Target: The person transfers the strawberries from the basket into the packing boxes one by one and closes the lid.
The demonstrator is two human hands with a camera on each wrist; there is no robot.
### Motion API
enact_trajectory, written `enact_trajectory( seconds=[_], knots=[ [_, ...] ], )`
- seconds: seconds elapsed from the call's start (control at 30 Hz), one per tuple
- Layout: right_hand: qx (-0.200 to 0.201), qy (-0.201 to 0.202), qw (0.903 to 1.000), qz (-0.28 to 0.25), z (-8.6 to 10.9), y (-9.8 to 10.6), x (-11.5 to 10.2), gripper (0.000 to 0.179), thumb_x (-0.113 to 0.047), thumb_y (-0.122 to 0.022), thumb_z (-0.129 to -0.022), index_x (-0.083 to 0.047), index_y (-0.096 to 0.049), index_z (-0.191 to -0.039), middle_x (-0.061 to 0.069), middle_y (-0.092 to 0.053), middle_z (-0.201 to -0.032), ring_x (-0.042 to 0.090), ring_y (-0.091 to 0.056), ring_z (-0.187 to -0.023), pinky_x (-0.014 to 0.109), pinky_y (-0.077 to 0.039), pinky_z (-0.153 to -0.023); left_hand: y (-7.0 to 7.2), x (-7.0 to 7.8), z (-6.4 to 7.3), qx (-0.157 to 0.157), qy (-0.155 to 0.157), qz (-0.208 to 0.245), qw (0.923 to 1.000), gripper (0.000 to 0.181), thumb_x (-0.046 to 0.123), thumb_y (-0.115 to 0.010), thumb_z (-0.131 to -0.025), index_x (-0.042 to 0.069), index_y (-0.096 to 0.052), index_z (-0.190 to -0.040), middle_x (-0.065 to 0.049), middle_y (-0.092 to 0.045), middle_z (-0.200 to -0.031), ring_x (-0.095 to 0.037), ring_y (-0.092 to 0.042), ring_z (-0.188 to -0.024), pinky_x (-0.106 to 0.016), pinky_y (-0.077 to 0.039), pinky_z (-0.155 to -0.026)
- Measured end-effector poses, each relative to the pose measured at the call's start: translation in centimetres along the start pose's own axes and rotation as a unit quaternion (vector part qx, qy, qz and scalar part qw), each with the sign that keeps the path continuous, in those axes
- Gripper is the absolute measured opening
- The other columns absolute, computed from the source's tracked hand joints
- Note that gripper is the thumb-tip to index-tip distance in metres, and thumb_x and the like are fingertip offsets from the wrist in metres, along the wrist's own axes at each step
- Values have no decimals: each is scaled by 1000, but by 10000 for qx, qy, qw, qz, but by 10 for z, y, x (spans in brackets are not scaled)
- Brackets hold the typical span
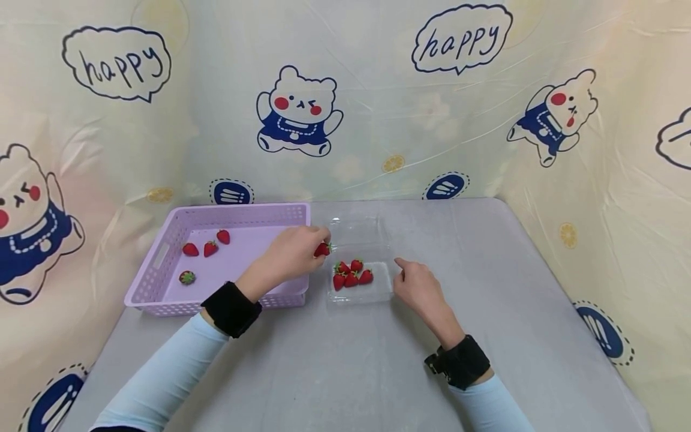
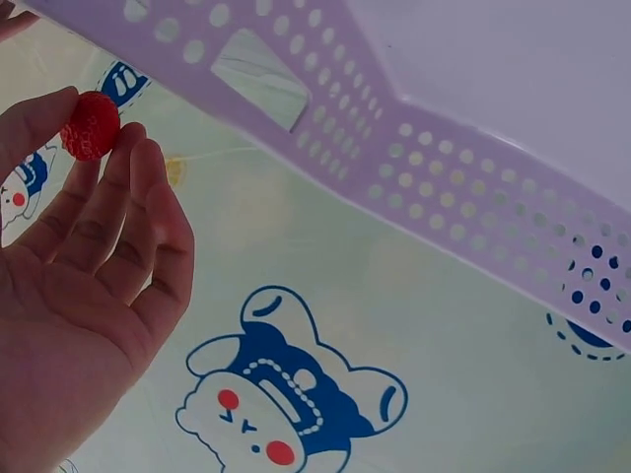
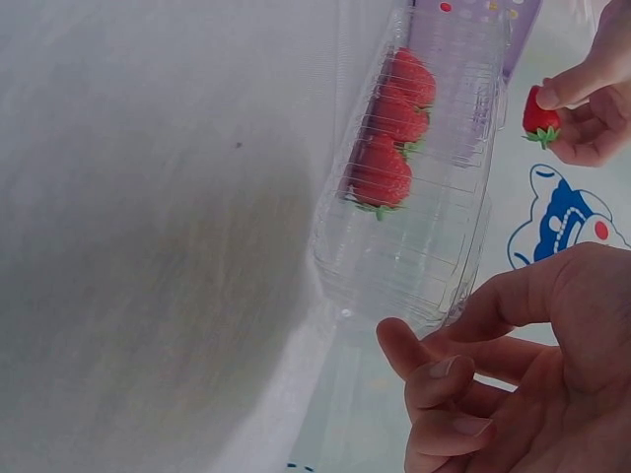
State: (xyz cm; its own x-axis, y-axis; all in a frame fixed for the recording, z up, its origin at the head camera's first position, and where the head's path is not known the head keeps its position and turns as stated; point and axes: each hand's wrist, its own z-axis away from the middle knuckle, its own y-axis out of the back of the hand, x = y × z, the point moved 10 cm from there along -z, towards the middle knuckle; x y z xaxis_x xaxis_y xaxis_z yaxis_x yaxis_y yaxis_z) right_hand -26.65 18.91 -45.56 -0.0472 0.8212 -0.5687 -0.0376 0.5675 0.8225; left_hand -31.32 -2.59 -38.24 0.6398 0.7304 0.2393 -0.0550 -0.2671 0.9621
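Observation:
My left hand (image 1: 296,251) pinches a red strawberry (image 1: 322,249) with green leaves between thumb and fingers. It is over the right rim of the lilac basket (image 1: 237,207), beside a clear plastic box (image 1: 382,281) with its lid raised. Several strawberries (image 3: 382,175) lie in the box, grouped toward its left side. My right hand (image 1: 421,290) is at the box's right edge, index finger extended and the other fingers loosely bent. In the right wrist view its fingers reach the box's near corner; whether they press on it is unclear.
Several strawberries (image 1: 210,248) lie spread in the left part of the basket, which has perforated walls. Basket and box stand side by side on a grey-covered table (image 1: 345,366). A patterned curtain (image 1: 372,96) rises behind the table and along both sides.

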Motion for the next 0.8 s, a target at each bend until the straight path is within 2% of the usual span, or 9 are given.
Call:
enact_trajectory(
  seconds=[0.23, 0.4, 0.8],
  knots=[
    [3, 35, 10000, -18, 1, 0, 0, 52, 1, -52, -93, 4, -60, -145, -2, -40, -60, 11, -25, -52, 30, -24, -48, -4, 7, 2, 11, -11, -61, 10000, 21, 13, -80, -90, 9, -69, -107, 0, -69, -88, -19, -62, -76, -36, -56, -72],
    [6, 45, 10000, -24, 1, 0, 0, 52, 1, -52, -93, 4, -60, -145, -1, -40, -59, 11, -25, -52, 30, -24, -49, -7, 16, 5, 3, -171, -160, 9997, 19, 14, -82, -90, 10, -67, -102, -1, -69, -84, -18, -62, -72, -36, -56, -70],
    [35, 57, 10000, 38, 0, 0, 0, 51, 1, -53, -93, 3, -61, -144, -1, -42, -61, 12, -26, -53, 30, -24, -49, -24, 28, 6, -200, -327, -329, 9987, 23, 16, -84, -89, 9, -70, -105, -1, -72, -88, -18, -65, -75, -36, -57, -70]
  ],
)
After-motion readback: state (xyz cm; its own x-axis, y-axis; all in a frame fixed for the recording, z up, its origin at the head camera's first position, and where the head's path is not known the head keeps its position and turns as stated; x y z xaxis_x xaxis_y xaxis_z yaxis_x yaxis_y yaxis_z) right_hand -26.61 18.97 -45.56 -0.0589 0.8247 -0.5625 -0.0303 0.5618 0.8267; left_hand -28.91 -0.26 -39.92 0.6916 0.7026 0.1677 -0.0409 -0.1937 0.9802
